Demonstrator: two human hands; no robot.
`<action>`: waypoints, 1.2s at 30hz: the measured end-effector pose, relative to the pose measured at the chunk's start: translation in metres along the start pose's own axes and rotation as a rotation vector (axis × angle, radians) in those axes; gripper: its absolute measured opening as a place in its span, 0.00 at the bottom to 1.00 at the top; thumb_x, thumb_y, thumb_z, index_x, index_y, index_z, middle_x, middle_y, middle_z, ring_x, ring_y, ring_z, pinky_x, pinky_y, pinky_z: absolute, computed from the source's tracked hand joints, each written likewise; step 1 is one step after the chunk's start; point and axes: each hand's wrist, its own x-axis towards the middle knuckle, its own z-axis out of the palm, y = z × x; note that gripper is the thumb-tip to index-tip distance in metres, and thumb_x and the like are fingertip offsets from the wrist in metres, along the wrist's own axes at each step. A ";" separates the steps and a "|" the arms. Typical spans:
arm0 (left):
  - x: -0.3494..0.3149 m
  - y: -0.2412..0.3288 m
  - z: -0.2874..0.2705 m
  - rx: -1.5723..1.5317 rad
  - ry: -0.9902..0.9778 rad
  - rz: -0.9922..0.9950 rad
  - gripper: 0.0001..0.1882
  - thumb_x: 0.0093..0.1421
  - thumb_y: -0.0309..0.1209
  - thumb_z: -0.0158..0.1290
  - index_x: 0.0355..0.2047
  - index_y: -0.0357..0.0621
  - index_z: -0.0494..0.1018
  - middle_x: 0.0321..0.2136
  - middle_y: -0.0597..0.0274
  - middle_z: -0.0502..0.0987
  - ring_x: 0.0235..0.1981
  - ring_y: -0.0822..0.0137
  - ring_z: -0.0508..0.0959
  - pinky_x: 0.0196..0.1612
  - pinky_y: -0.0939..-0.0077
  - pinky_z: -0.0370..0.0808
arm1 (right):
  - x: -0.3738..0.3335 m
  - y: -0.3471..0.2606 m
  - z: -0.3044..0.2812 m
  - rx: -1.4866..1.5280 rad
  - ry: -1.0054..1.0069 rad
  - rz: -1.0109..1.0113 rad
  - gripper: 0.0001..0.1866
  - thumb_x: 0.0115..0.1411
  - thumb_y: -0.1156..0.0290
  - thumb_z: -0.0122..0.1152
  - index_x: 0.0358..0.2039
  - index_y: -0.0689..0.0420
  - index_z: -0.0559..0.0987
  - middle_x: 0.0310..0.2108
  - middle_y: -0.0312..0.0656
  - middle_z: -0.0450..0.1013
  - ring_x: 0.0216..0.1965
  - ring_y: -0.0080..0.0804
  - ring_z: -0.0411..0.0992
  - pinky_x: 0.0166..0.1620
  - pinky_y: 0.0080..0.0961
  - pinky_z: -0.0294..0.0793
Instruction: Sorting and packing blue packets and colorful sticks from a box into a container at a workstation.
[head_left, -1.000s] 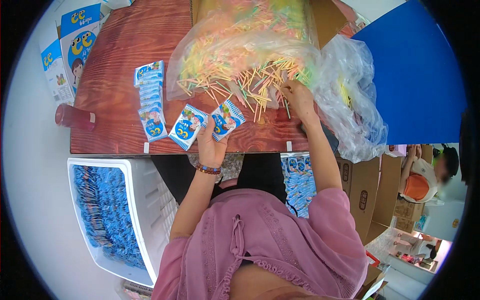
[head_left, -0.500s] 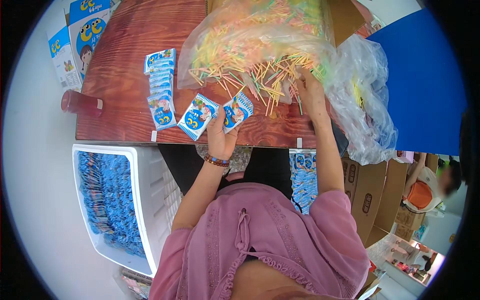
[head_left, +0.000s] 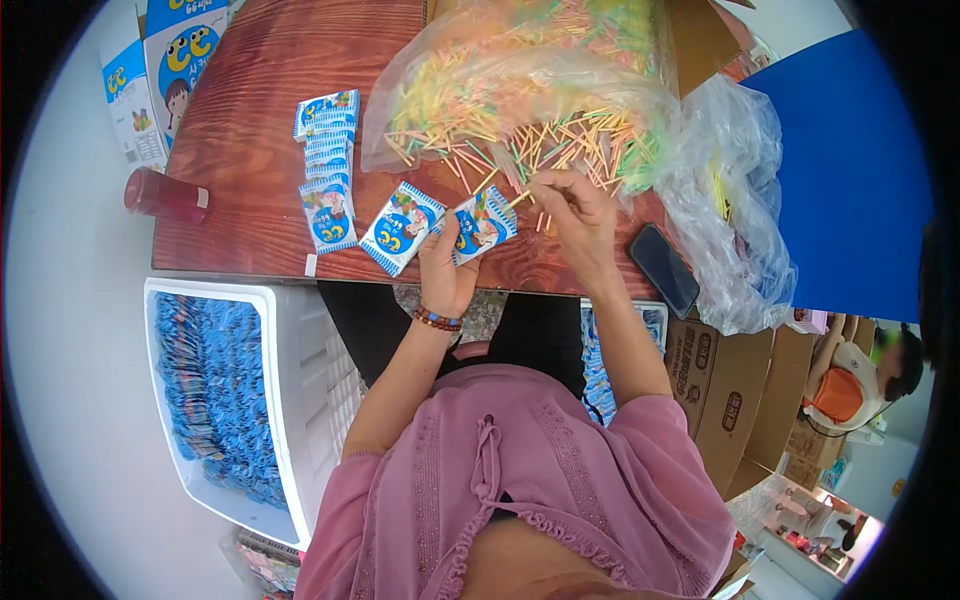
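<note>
My left hand is closed on a small blue-and-white packet, thumb across its lower left side. Just left of it, a second packet lies at the table's near edge, close to my fingertips. My right hand pinches a thin pale-yellow stick between thumb and forefinger, its tip at the upper right corner of the held packet. Behind my right hand, loose pastel sticks spill from a large clear plastic bag. Farther left, several packets overlap in a row.
A dark phone lies right of my right hand, beside a crumpled clear bag. A reddish jar lies at the table's left. Below stands a white bin full of packets; cardboard boxes and another person are right.
My right hand has come from the stick pile toward the held packet, bringing a stick. The phone it covered now shows. My left hand keeps the packet in nearly the same place.
</note>
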 end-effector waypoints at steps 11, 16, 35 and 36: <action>0.003 0.000 0.001 -0.076 0.036 -0.003 0.09 0.64 0.31 0.50 0.41 0.41 0.73 0.40 0.62 0.77 0.41 0.67 0.78 0.45 0.68 0.77 | -0.007 0.009 0.003 -0.078 -0.004 -0.090 0.05 0.57 0.81 0.58 0.34 0.63 0.79 0.33 0.37 0.75 0.35 0.20 0.71 0.38 0.18 0.70; 0.003 -0.002 0.008 -0.073 0.034 0.002 0.08 0.63 0.31 0.51 0.39 0.41 0.73 0.40 0.62 0.78 0.42 0.67 0.78 0.45 0.67 0.77 | -0.009 0.023 0.006 -0.221 -0.112 -0.261 0.06 0.56 0.79 0.59 0.35 0.61 0.80 0.36 0.39 0.74 0.39 0.26 0.70 0.44 0.21 0.68; -0.022 0.042 0.014 0.157 -0.189 -0.012 0.17 0.64 0.29 0.49 0.52 0.37 0.67 0.47 0.58 0.75 0.46 0.67 0.76 0.50 0.69 0.73 | 0.005 0.005 0.026 0.302 -0.229 0.195 0.12 0.60 0.81 0.55 0.45 0.60 0.73 0.37 0.38 0.74 0.38 0.20 0.72 0.42 0.17 0.72; -0.023 0.046 0.014 0.158 -0.185 -0.007 0.17 0.64 0.29 0.49 0.52 0.37 0.67 0.47 0.58 0.75 0.46 0.67 0.76 0.50 0.69 0.73 | 0.007 0.005 0.028 0.306 -0.234 0.195 0.12 0.60 0.81 0.55 0.45 0.60 0.73 0.37 0.38 0.74 0.38 0.20 0.72 0.42 0.17 0.72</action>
